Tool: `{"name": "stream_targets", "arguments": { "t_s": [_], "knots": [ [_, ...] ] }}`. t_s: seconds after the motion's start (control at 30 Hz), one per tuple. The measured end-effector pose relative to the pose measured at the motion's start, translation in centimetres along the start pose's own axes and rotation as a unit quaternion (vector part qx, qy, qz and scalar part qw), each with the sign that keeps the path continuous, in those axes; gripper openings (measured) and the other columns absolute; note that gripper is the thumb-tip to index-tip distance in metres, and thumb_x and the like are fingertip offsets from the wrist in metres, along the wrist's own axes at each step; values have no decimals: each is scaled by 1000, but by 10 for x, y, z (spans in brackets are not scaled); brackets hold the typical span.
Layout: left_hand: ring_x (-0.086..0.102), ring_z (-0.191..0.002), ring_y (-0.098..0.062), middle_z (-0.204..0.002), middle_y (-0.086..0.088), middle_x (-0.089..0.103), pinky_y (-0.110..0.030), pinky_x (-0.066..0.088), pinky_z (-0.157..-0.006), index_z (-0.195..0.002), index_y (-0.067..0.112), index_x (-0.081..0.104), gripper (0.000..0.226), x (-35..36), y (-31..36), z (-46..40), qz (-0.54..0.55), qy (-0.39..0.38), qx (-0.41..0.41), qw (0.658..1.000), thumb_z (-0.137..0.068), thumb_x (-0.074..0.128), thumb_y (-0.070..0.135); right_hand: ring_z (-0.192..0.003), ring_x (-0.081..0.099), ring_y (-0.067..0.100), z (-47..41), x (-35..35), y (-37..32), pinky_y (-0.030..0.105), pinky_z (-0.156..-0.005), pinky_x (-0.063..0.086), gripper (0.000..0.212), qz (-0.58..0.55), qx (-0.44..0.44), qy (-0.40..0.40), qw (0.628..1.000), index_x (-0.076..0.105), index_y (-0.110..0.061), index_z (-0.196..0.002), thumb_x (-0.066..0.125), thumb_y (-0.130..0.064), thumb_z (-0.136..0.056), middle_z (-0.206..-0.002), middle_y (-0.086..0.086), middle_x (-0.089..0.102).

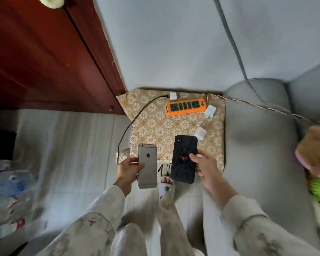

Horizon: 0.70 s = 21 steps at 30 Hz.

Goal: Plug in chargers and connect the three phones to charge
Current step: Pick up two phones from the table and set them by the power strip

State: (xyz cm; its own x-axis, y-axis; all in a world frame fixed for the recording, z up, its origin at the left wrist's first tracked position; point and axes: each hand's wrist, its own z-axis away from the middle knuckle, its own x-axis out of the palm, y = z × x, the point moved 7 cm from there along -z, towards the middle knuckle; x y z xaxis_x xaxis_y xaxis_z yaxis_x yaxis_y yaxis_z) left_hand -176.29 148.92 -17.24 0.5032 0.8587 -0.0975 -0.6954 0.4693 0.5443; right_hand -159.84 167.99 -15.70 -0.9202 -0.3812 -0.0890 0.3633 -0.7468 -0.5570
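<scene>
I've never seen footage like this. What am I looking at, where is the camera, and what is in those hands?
There is no machine here: a person wears a wide-angle camera on the head, so the single picture looks down past their own sleeves and legs. That lens bends the edges and some parts are blurred.

The left hand grips a silver phone, back side up. The right hand holds a black phone with a red spider design on its back.

Beyond them is a small table with a floral cloth. On it lie an orange power strip, with nothing plugged into the sockets I can see, and three white chargers: one at the far edge with a dark cable trailing off the table, one beside the strip, one nearer the black phone. A third phone is not visible.
</scene>
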Motion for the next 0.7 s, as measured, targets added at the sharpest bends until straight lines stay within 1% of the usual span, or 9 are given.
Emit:
{"name": "stream_targets", "arguments": {
  "t_s": [0.07,0.13,0.23,0.37,0.47,0.5,0.57,0.6,0.7],
  "knots": [
    [57,-68,-16,-79,-5,62,-28,46,-57,-108,0,55,29,21,0,-38,-21,5,-4,1000,-80,60,-5,-80,62,21,-41,7,-2,27,-58,48,29,20,8,-1,1000,58,-18,-106,61,1,-84,-97,9,62],
    [61,-76,-20,-87,-8,65,-31,50,-60,-107,3,56,28,37,-1,-74,-36,12,-1,999,-80,61,-4,-85,62,24,-79,16,-2,34,-66,52,30,45,12,-15,999,57,-15,-110,59,1,-85,-101,11,62],
    [62,-92,-28,-104,-13,66,-40,53,-81,-107,7,59,30,47,-4,-116,-70,39,-6,997,-78,66,1,-95,60,27,-123,28,5,31,-64,48,33,70,25,-27,997,56,-12,-113,59,3,-84,-108,11,62],
    [58,-83,-23,-93,-9,63,-27,44,-60,-107,8,60,32,57,-4,-153,-71,52,-12,996,-77,67,2,-74,58,17,-163,38,9,22,-47,45,28,79,42,-38,995,57,-11,-110,58,2,-86,-89,3,62],
    [56,-84,-24,-96,-11,62,-29,44,-61,-107,6,58,31,69,-5,-165,-62,50,-25,996,-78,65,0,-59,48,10,-176,38,10,12,-31,36,28,108,47,-38,992,57,-8,-114,58,-1,-87,-91,6,61],
    [56,-86,-24,-100,-12,63,-31,46,-63,-108,5,58,31,73,-6,-167,-63,52,-27,996,-78,64,-1,-62,51,11,-179,38,11,13,-36,42,27,122,40,-40,991,57,-8,-113,58,-2,-87,-96,8,62],
    [56,-87,-24,-107,-15,64,-34,50,-70,-108,4,58,29,79,-3,-167,-93,71,-6,993,-79,63,0,-80,60,20,-180,38,9,25,-62,54,21,174,11,-30,984,59,-8,-108,56,-4,-88,-107,12,63],
    [56,-86,-22,-109,-14,65,-32,51,-70,-109,5,59,28,80,2,-166,-139,84,17,987,-81,62,3,-87,60,21,-180,39,7,29,-69,53,22,209,-8,-24,978,60,-8,-110,55,-5,-89,-111,12,63],
    [53,-84,-17,-113,-9,66,-20,40,-59,-114,9,60,29,85,14,-159,-283,101,83,950,-85,56,9,-88,62,21,-176,45,-1,23,-61,48,35,304,-55,-30,951,54,-9,-126,54,-12,-91,-118,12,63]
  ]
}}
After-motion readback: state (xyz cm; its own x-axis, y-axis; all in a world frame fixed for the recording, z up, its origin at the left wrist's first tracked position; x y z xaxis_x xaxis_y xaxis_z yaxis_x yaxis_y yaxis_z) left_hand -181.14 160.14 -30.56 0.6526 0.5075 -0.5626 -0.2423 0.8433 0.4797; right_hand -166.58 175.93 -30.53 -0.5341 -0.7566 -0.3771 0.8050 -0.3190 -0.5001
